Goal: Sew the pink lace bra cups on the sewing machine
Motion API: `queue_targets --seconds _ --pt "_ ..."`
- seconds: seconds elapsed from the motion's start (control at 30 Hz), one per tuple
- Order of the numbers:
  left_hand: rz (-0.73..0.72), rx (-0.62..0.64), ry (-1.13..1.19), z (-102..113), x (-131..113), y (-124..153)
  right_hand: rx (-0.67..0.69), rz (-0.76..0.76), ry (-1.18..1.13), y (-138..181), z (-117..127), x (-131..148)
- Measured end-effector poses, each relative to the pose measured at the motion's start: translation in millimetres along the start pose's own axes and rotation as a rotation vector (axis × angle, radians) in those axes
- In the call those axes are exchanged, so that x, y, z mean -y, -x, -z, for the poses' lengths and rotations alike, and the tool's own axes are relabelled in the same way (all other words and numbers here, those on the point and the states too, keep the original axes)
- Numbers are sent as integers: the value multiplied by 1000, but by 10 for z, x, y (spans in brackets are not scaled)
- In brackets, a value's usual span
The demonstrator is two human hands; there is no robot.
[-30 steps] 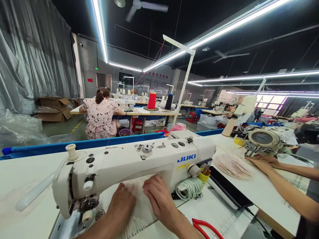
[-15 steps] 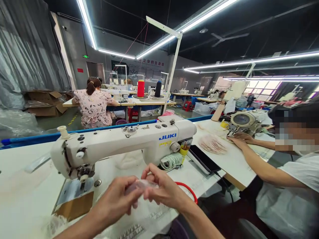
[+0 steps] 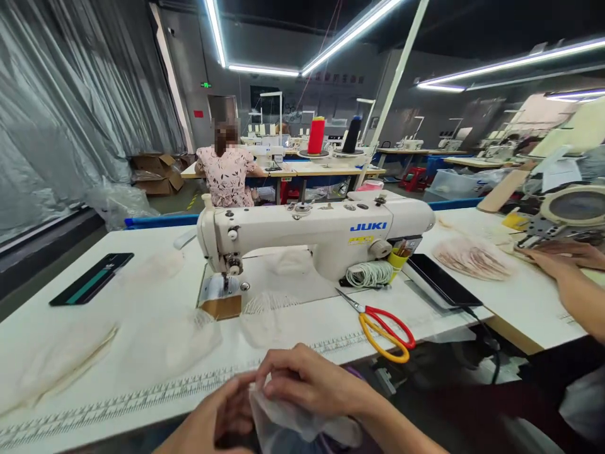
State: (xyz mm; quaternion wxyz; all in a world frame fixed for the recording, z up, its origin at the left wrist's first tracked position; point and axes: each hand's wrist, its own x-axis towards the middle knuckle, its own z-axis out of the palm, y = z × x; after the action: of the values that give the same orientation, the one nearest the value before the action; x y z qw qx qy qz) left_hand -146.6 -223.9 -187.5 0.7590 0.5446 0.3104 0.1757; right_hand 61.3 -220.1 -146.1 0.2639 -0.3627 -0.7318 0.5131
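Left hand (image 3: 220,421) and right hand (image 3: 309,380) gripped a sheer white fabric piece (image 3: 293,427) together at the table (image 3: 142,296) edge, scissors (image 3: 385,328) lay nearby, sewing machine (image 3: 312,236) stood behind.

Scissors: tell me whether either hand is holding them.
No, the scissors lie on the table in front of the sewing machine, while the left hand and right hand both clutch white fabric.
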Motion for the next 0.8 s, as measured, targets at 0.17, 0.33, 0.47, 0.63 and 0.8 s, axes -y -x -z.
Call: queue_targets --seconds 0.17,0.33,0.47,0.63,0.8 --pt "41 -169 -186 -14 -91 71 -38 -17 138 -15 -159 5" --pt "42 -103 -336 10 -142 244 -77 -34 139 -21 -265 6" --pt "-156 -107 -458 31 -118 324 -45 -49 91 -71 -353 39" --pt "0 -142 -334 13 11 345 -68 -47 107 -100 -456 4" --pt "106 -130 -279 77 94 396 -101 -48 67 -101 -478 -25"
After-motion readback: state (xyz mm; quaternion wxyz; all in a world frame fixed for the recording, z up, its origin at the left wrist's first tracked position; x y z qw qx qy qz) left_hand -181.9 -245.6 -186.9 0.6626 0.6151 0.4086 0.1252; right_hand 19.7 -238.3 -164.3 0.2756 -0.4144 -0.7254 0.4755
